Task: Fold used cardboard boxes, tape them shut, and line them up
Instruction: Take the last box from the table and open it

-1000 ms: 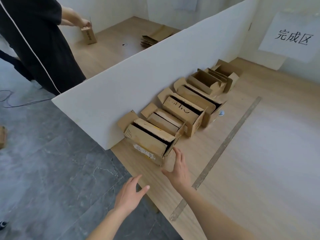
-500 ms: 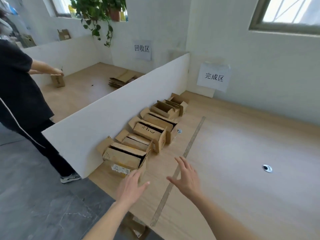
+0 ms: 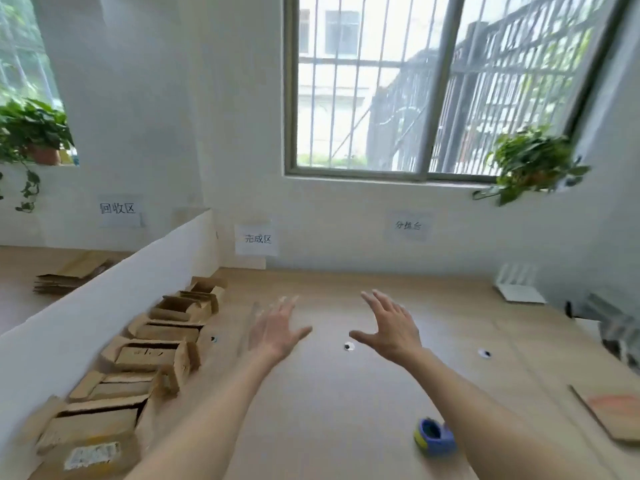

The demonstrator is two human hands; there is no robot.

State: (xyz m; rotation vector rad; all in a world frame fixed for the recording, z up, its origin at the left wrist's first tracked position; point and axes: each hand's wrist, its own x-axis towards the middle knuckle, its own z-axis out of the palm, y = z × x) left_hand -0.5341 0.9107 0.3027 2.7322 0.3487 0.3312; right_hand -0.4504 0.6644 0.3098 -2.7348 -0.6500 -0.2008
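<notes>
Three paper signs hang on the far wall: the left sign (image 3: 117, 210) reads 回收区, the middle sign (image 3: 257, 239) reads 完成区, and the right sign (image 3: 408, 225) is too blurred to read. Along the left, a row of cardboard boxes (image 3: 149, 355) lines up against the white divider (image 3: 104, 306), worn brown, their top flaps gaping with dark slots showing; what lies inside cannot be seen. The nearest box (image 3: 90, 441) carries a white shipping label, unreadable. Beyond the divider a stack of flattened cardboard (image 3: 69, 275) lies on the far-left table. Both hands hover above the wooden table (image 3: 329, 393), holding nothing: left hand (image 3: 277, 332) and right hand (image 3: 389, 332) with fingers spread apart. A blue tape roll (image 3: 434, 436) sits near right, beside the right forearm.
</notes>
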